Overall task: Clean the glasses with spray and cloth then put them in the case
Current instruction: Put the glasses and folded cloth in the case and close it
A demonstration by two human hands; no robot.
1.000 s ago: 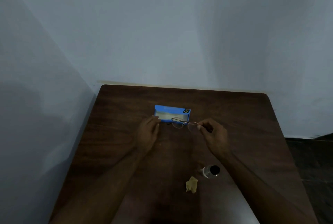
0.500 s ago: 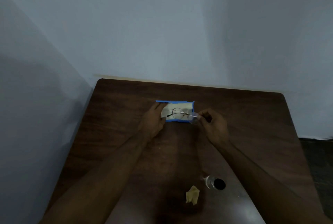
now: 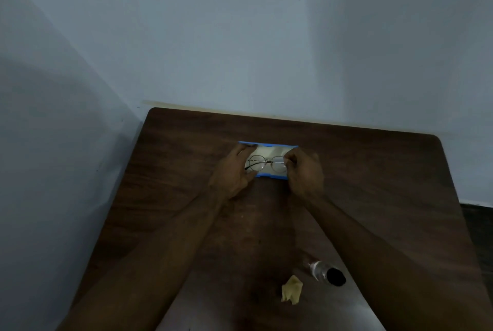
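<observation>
- Lying nearest the counter's near edge, right of its middle, is a crumpled yellow cloth (image 3: 292, 289).
- Just beside the cloth, a little farther and to the right, is the spray bottle (image 3: 324, 272). It has a clear body and a black cap, and it does not touch the cloth. I cannot tell whether it stands fully upright.
- Both bare forearms reach from the near edge across the dark wooden counter (image 3: 186, 224) toward its far half.
- The left hand (image 3: 232, 173) is at the left end of the case. Its fingers (image 3: 244, 150) are over the far left corner and its thumb is at the near side, so it grips that end.
- The right hand (image 3: 302, 173) is at the right end of the case. Its curled fingers (image 3: 289, 160) pinch the right end of the glasses.
- The glasses (image 3: 266, 163) have round lenses in a thin metal frame. They sit between the hands, inside the outline of the open blue case (image 3: 269, 147) and over its pale lining. I cannot tell whether they rest on the lining or hang just above it.
- The case lies in the far half of the counter, near the middle, well apart from the cloth and bottle.
- Pale blue walls (image 3: 266, 37) meet behind the far edge.
</observation>
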